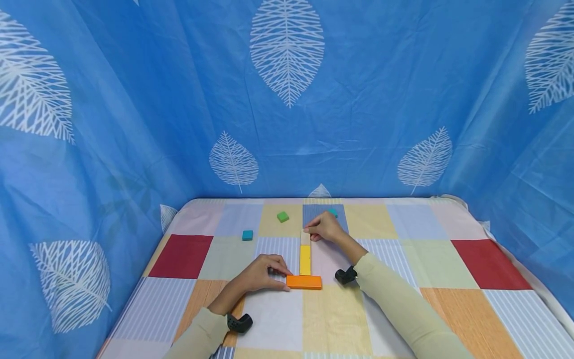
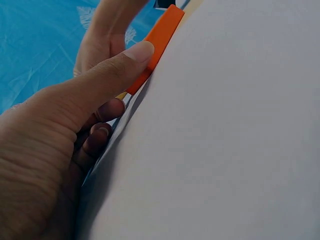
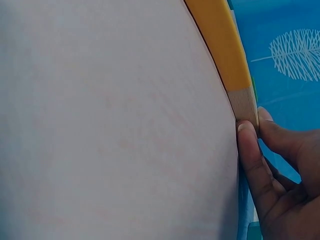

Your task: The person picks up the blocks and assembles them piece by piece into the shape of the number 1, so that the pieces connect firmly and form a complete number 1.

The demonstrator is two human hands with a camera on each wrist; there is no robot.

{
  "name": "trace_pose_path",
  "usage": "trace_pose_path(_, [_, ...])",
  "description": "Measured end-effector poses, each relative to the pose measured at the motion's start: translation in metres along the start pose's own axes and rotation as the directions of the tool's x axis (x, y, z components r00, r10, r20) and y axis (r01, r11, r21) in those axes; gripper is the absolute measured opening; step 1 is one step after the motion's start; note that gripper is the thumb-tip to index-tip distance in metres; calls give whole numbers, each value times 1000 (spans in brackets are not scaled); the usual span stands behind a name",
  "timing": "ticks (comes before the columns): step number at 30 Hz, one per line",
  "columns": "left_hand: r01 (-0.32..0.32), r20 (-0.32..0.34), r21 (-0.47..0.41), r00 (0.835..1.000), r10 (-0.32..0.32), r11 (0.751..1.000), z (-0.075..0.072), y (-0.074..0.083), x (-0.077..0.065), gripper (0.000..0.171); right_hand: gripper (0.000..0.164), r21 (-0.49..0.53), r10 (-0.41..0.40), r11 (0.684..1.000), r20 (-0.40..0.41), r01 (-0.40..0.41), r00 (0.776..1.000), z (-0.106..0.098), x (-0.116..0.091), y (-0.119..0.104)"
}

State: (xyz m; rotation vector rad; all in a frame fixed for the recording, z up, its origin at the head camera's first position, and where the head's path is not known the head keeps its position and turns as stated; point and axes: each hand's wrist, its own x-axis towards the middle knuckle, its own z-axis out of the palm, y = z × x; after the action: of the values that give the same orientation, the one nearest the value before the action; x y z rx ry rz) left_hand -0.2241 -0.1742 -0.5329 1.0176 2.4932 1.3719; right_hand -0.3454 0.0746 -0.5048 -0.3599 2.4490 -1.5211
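Observation:
A flat orange block (image 1: 304, 282) lies crosswise on the patchwork cloth. My left hand (image 1: 262, 273) pinches its left end; in the left wrist view the thumb presses on the orange face while the other fingers sit partly hidden behind. Extending away from the block's middle is a long yellow block (image 1: 305, 260), forming a T with it. A plain wooden block (image 1: 305, 239) continues the yellow one at its far end. My right hand (image 1: 326, 228) pinches that wooden block between thumb and finger, seen closely in the right wrist view, where its fingertips cover the tip.
Left of the wooden block sit a green block (image 1: 282, 217) and a teal block (image 1: 247, 235). Another teal block (image 1: 333, 212) shows just behind my right hand. A blue curtain (image 1: 287, 149) with leaf prints stands past the table's far edge and along both sides.

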Motion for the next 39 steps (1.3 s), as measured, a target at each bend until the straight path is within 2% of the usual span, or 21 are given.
trace_pose_path(5, [-15,5,-15,1000,15,1000,-6,20,-1,28,13,-4,-9,1000,9,9,1000,-1,0,-1])
trace_pose_path(9, [-36,-2,-16,999,36,999,-7,29,-2,27,12,4,-3,1000,13,3,1000,-1,-1,-1])
trace_pose_path(19, [-13,0,-18,1000,13,1000,-6,28,-3,26,11,-8,-6,1000,14,7,1000,0,-2,-2])
trace_pose_path(27, [-41,-7,-10,999,41,999,-6,28,-3,25,12,-7,-3,1000,20,3,1000,0,-2,-1])
trace_pose_path(39, [-39,-11,-11,999,39,999,-6,27,-2,26,12,-6,-3,1000,23,3,1000,0,-2,-1])
